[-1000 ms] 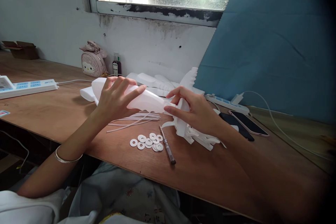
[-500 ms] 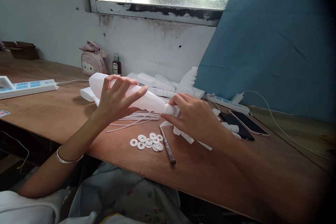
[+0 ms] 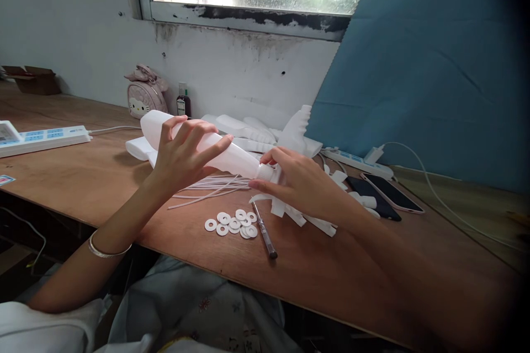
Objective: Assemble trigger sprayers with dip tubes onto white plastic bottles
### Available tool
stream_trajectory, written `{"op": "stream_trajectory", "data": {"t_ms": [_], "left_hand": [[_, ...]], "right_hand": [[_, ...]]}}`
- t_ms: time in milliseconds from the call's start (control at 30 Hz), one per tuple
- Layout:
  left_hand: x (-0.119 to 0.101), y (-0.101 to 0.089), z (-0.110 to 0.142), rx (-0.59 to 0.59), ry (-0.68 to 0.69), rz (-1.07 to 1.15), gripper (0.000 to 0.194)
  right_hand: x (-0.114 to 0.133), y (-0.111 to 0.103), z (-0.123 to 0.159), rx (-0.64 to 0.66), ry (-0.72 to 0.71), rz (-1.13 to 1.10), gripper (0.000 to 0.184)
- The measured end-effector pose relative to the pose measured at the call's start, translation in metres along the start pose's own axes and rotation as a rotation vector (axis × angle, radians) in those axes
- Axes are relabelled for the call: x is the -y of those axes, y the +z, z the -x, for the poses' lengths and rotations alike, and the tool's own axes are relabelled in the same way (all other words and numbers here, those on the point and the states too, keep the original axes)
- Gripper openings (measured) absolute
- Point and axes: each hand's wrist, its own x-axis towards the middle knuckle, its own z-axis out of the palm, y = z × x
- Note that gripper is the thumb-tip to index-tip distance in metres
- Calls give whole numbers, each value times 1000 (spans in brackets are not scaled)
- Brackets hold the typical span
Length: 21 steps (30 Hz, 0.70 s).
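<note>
My left hand (image 3: pixel 184 151) is wrapped over a long white foam body (image 3: pixel 232 158), which it holds a little above the wooden table (image 3: pixel 103 176). My right hand (image 3: pixel 296 182) is closed around the narrow right end of that body, where a flat white foam piece (image 3: pixel 290 210) hangs under my fingers. Several white washers (image 3: pixel 232 223) and a small screwdriver (image 3: pixel 264 230) lie just below my hands. Thin white strips (image 3: pixel 211 187) lie under the foam body.
More white foam parts (image 3: pixel 265 132) are piled behind my hands. Two phones (image 3: pixel 383 194) and a white power strip (image 3: pixel 356 161) lie to the right, another power strip (image 3: pixel 41 137) at the left. A small pink backpack (image 3: pixel 146 96) and a dark bottle (image 3: pixel 184 102) stand by the wall.
The finned foam piece that my right hand held upright at the body's end now lies low, under my fingers. My left hand has lifted the body's left end slightly.
</note>
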Motion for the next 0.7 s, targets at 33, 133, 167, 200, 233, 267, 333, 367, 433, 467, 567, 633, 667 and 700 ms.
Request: {"op": "stream_trajectory", "data": {"t_ms": [33,133,167,200,233,267,333,367,433,467,567,633,667,700], "left_hand": [[0,0,0,6,-5,10,46],[-3,-1,-1,14,-9,23,44],[-4,-1,-2,14,-7,24,43],[-5,-1,-2,11,-4,25,42],[-6,-1,-3,5,-3,26,40],[-7,-1,-3,-5,0,23,39],[-8,-2,-4,-35,21,-11,36],[-8,-2,-5,-56,38,-41,34],[-8,-1,-6,-96,72,-104,32],[-8,-1,-6,-113,84,-126,31],[-6,0,-7,-160,101,-150,30],[-6,1,-7,-196,112,-150,30],[-5,1,-7,-206,117,-147,30],[-5,2,-7,-207,118,-142,30]], "right_hand": [[1,2,1,-49,-5,53,36],[3,10,1,-156,-32,231,32],[4,12,1,-177,-44,286,30],[3,14,1,-189,-53,333,29],[3,15,1,-194,-63,369,27],[3,16,1,-192,-72,393,26],[3,16,1,-172,-84,408,24],[3,15,2,-155,-87,401,23],[3,12,2,-107,-90,354,23],[2,10,2,-74,-90,314,23],[0,6,0,49,-85,139,24],[-3,4,-2,131,-67,12,26],[-5,4,-3,160,-59,-40,27],[-6,4,-4,178,-54,-78,28]]}}
